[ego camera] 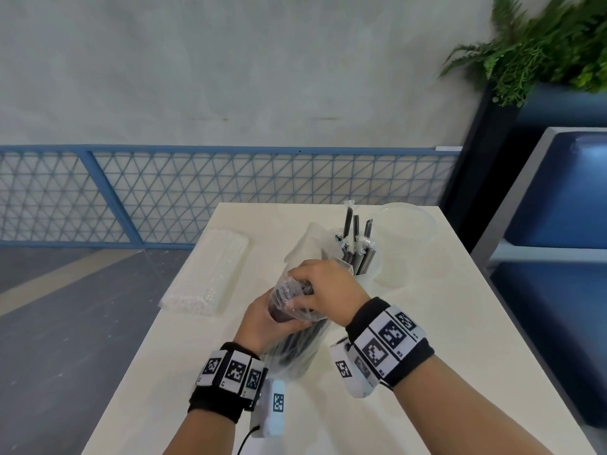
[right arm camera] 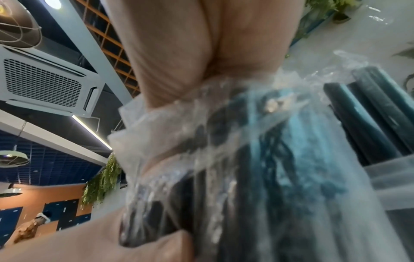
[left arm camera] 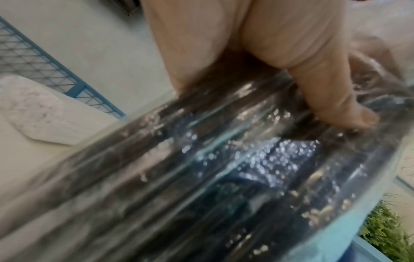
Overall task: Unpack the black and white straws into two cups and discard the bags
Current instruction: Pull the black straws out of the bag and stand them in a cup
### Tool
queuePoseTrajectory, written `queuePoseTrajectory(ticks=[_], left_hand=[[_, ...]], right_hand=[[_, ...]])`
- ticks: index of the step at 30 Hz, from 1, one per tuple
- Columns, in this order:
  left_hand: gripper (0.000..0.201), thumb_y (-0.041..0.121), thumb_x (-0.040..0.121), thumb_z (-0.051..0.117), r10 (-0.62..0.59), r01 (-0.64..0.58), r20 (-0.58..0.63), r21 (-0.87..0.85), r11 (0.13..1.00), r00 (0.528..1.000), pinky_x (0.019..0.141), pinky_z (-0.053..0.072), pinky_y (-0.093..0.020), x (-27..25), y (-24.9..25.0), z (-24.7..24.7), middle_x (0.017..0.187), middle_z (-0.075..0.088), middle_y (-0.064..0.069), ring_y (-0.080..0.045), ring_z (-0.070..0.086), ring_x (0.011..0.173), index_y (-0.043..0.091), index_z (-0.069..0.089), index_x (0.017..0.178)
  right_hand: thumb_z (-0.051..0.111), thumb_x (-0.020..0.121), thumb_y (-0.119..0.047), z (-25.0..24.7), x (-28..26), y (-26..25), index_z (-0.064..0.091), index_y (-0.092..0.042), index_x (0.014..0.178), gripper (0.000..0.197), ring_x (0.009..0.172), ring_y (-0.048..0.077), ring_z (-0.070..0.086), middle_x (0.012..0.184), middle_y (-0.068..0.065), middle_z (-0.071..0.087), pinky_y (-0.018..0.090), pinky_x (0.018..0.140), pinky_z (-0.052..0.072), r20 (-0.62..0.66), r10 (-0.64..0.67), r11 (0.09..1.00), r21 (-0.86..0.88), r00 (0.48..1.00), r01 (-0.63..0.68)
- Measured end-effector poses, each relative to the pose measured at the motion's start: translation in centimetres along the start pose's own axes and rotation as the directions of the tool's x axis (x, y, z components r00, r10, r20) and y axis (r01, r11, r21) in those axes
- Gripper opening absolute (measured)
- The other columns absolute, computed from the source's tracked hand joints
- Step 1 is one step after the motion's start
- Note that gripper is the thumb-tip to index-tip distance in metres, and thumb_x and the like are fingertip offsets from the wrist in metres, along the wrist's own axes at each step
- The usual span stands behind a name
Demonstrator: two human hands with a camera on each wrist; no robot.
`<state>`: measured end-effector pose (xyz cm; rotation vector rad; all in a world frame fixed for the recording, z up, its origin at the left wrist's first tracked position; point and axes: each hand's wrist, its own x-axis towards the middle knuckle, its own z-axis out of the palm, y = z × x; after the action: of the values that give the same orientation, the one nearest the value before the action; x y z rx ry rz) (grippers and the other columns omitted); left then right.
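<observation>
My left hand [ego camera: 262, 318] grips a clear bag of black straws [ego camera: 295, 343] around its upper part, held tilted above the white table [ego camera: 410, 356]. The right hand [ego camera: 323, 285] curls over the bag's open top and pinches the straw ends there. The left wrist view shows the bag [left arm camera: 224, 168] close up with a thumb pressed on it; the right wrist view shows the bag [right arm camera: 257, 159] bunched under my fingers. Just behind stands a clear cup [ego camera: 363, 254] with several wrapped black straws upright in it. A second clear cup [ego camera: 409, 238] stands right of it. A pack of white straws [ego camera: 210, 274] lies at the table's left.
A blue lattice railing [ego camera: 197, 188] runs behind the table. A blue padded bench [ego camera: 565, 231] sits to the right, with a fern planter [ego camera: 542, 47] above it. A small white device with a cable [ego camera: 274, 408] hangs under my left wrist.
</observation>
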<state>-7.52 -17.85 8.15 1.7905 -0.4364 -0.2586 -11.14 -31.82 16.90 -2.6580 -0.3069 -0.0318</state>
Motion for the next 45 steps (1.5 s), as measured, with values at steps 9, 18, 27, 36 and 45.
queuePoseTrajectory(ticks=[9, 18, 27, 36, 45], left_hand=[[0.026, 0.006, 0.071, 0.075, -0.034, 0.034, -0.015, -0.005, 0.999, 0.999, 0.063, 0.048, -0.007, -0.2, -1.2, -0.5, 0.067, 0.07, 0.023, 0.01, 0.064, 0.071, 0.025, 0.063, 0.085], [0.023, -0.006, 0.077, 0.065, -0.078, 0.053, -0.125, -0.195, 0.979, 0.989, 0.061, 0.047, -0.006, -0.4, -2.0, -0.6, 0.08, 0.069, 0.009, 0.007, 0.065, 0.07, 0.006, 0.061, 0.097], [0.053, 0.0, 0.077, 0.068, 0.056, -0.053, 0.053, -0.064, 0.997, 0.997, 0.081, 0.049, -0.01, -0.4, -0.6, -1.1, 0.098, 0.07, 0.015, 0.005, 0.063, 0.095, 0.033, 0.047, 0.113], [0.065, 0.001, 0.075, 0.07, 0.103, -0.08, 0.125, -0.173, 0.982, 0.987, 0.089, 0.047, -0.016, -0.2, 1.0, -0.8, 0.112, 0.066, 0.013, -0.003, 0.061, 0.108, 0.029, 0.041, 0.126], [0.069, 0.005, 0.068, 0.078, 0.1, -0.094, 0.089, -0.074, 0.993, 0.991, 0.086, 0.049, -0.017, -0.1, 1.0, -0.3, 0.111, 0.065, 0.01, -0.002, 0.063, 0.102, 0.034, 0.045, 0.121]], right_hand=[[0.073, 0.076, -0.029, -4.4, 0.2, 0.6, 0.07, -0.016, 0.104, 0.03, 0.089, 0.02, 0.063, 0.098, 0.008, 0.071, 0.023, 0.082, 0.044, -0.267, 0.025, 0.992, 0.127, 0.963, 0.009], [0.075, 0.074, -0.021, -0.4, -1.1, 0.2, 0.049, -0.022, 0.124, 0.056, 0.105, 0.005, 0.051, 0.117, -0.005, 0.053, 0.018, 0.091, 0.044, -0.499, 0.216, 0.887, 0.46, 0.839, 0.045], [0.076, 0.072, -0.039, 1.8, -0.3, 0.2, 0.036, -0.017, 0.134, 0.077, 0.119, 0.011, 0.052, 0.129, -0.002, 0.056, 0.015, 0.093, 0.037, -0.348, 0.392, 0.809, 0.571, 0.852, -0.138], [0.079, 0.069, -0.029, 1.7, -0.9, 1.4, 0.056, -0.019, 0.117, 0.054, 0.108, 0.011, 0.06, 0.114, -0.004, 0.065, 0.038, 0.098, 0.048, -0.169, 0.418, 0.601, 0.788, 0.892, -0.132], [0.081, 0.06, -0.032, 3.4, -0.8, 1.2, 0.059, -0.015, 0.108, 0.055, 0.093, 0.017, 0.067, 0.1, 0.002, 0.071, 0.04, 0.086, 0.054, -0.249, 0.429, 0.659, 0.744, 0.868, -0.113]])
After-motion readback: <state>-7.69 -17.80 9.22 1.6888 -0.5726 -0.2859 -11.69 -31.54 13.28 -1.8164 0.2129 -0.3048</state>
